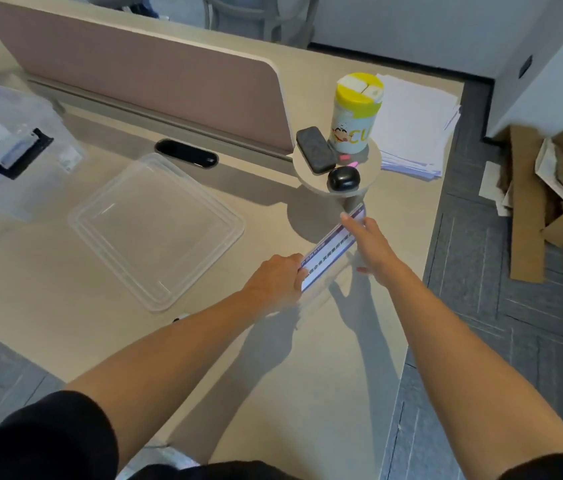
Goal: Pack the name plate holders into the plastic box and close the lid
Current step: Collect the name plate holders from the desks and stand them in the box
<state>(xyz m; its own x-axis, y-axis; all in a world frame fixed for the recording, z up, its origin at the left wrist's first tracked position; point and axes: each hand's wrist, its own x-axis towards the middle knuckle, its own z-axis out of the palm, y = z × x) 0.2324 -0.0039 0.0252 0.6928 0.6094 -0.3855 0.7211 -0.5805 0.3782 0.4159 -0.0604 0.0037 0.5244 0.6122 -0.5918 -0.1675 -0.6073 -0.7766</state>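
The name plate holder [330, 250] sits near the right edge of the table [204, 341], in front of a small round stand [370, 168]. It is a long clear strip with a purple-and-white printed insert, lying at a slant. The left hand [275, 277] has its grip closed on the near end. The right hand [366, 242] lies along the far part, fingers [347, 220] reaching the top edge — how firm that grip is cannot be told.

To the left of the holder the clear lid [155, 230] lies flat on the table, apart from the plastic box [13, 140]. The box stands at the far left edge of the view and already contains similar purple-and-white holders.

On the round stand: a yellow-capped canister [354, 114], a dark oblong case [315, 150] and a small black rounded case [343, 179]. A paper stack [411, 126] lies beside the stand.
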